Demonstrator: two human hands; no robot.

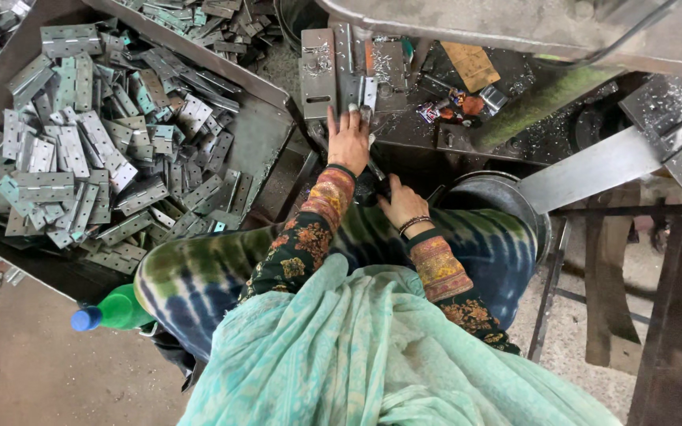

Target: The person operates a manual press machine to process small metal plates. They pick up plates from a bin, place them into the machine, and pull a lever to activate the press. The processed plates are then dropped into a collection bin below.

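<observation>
While looking straight down from the head view, biggest thing up top: a grey metal machine bed (515, 24) across the upper right of the frame, littered with shavings. Left half taken up by a sloped metal tray (266, 134) heaped with a big pile of silvery hinges (80, 158), more of them spilling into the upper middle and far left edge. Bottom middle filled with a pale green scarf (341, 355) over tie-dye trousers in green and navy. Right of centre, a round metal bucket (507, 197) tucked just under a slanted steel chute (593, 166). Dark wooden bench (672, 315) down the right side.

Smaller stuff: green plastic bottle (120, 310) with a blue cap, lying lower left beside the knee. Flat jig plates (353, 67) at top centre, right above the hands, some bits of coloured wrapper just to the right of them.

Left hand (348, 142) stretched up to the jig, fingers spread slightly and pressing flat on a hinge piece (367, 95) sitting at the lower edge of the plates, touching it rather than gripping. Right hand (400, 207) lower, just below centre, bangle on the wrist, fingers curled round something dark (372, 188); can't tell what it is, and can't tell how tight the hold is.
</observation>
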